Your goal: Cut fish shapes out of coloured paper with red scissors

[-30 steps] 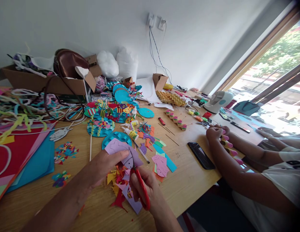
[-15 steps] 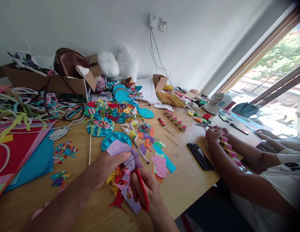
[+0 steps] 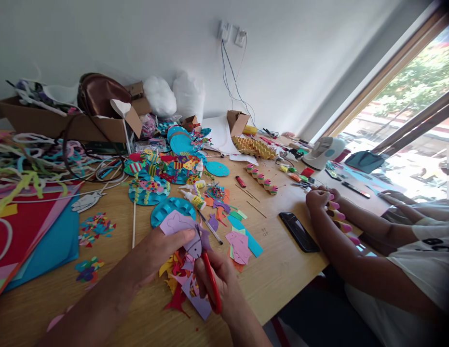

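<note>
A piece of purple paper [image 3: 177, 224] with fish outlines drawn on it is pinched in my left hand [image 3: 170, 250], thumb on top. My right hand [image 3: 219, 274] grips red-handled scissors [image 3: 211, 284], their blades at the paper's right edge beside the drawn fish head. Below both hands lies a pile of red, yellow and purple paper scraps [image 3: 179, 274]. A pen [image 3: 215, 231] and a small purple paper fish [image 3: 213, 221] are just beyond the scissors. Pink paper with a drawn fish [image 3: 239, 246] rests to the right.
Blue paper discs [image 3: 173, 210], glue bottles [image 3: 193, 198] and decorated paper fish [image 3: 152, 185] lie ahead. A phone [image 3: 298, 232] is at right, near another person's arms [image 3: 340, 246]. Coloured sheets [image 3: 61, 241] are stacked left. A cardboard box [image 3: 65, 127] stands against the wall.
The view has shifted slightly. My hands keep nearly the same pose on the paper and scissors; the blades look slightly different against the paper's edge.
</note>
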### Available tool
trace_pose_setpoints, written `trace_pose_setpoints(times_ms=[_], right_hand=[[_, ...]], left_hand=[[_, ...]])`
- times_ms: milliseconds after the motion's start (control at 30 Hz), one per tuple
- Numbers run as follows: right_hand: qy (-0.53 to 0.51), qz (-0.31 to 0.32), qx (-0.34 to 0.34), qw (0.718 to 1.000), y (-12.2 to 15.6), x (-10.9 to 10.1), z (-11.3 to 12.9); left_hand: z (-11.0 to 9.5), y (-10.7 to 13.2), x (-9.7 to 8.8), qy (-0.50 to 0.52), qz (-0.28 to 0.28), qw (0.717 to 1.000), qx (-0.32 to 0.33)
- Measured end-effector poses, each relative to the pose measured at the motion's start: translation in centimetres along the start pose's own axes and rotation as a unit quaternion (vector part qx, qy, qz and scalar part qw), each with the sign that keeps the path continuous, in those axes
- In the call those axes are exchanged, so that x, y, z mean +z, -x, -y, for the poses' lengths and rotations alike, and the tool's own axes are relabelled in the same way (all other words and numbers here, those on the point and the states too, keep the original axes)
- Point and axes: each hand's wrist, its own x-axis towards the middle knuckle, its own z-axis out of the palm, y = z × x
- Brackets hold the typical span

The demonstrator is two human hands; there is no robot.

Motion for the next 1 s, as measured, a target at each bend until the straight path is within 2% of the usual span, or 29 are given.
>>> trace_pose_setpoints(times_ms=[333, 700, 833, 1000], right_hand=[[-0.006, 0.023, -0.003, 1.000, 0.2, -0.2, -0.5], [0.035, 0.007, -0.004, 0.999, 0.4, -0.2, 0.0], [0.031, 0.019, 0.006, 0.999, 0.4, -0.3, 0.0], [0.029, 0.001, 0.012, 0.999, 0.4, -0.3, 0.0]], left_hand=[[-0.1, 0.0, -0.3, 0.004, 0.010, 1.000, 0.008], [0.5, -0.3, -1.5, -0.030, 0.072, 0.997, 0.016], [0.6, -0.3, -1.6, -0.049, 0.055, 0.997, 0.014], [0.4, -0.1, -1.2, -0.061, 0.038, 0.997, 0.015]])
